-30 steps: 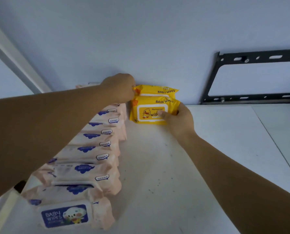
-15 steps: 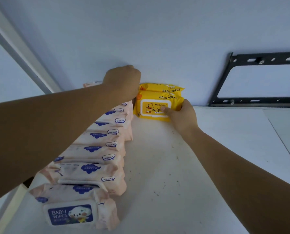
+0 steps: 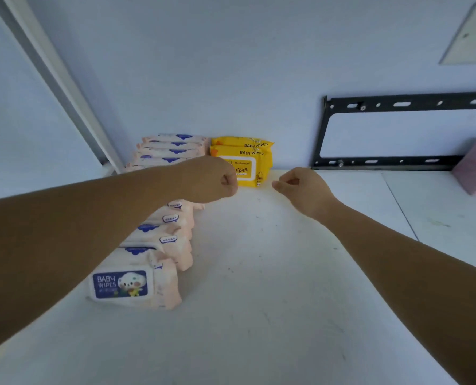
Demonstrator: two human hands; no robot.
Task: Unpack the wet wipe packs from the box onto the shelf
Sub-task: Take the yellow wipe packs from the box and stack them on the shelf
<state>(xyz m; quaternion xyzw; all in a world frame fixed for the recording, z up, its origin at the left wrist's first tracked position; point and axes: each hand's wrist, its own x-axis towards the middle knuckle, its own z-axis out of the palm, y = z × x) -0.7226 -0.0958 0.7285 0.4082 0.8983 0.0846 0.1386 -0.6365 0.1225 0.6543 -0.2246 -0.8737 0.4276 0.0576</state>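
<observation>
Head view, yellow packs (image 3: 243,162) and pink packs (image 3: 132,287) marked BABY WIPES, left hand (image 3: 209,180) fisted, right hand (image 3: 300,187) loosely curled, both empty

The nearest pale pink soft wipe pack (image 3: 163,286) bears "BABY WIPES" in white on its blue label (image 3: 120,284). Two yellow plastic wipe packs (image 3: 263,162) each read "BABY WIPES" along the top; the front one's white lid (image 3: 243,170) shows "ipes".
</observation>
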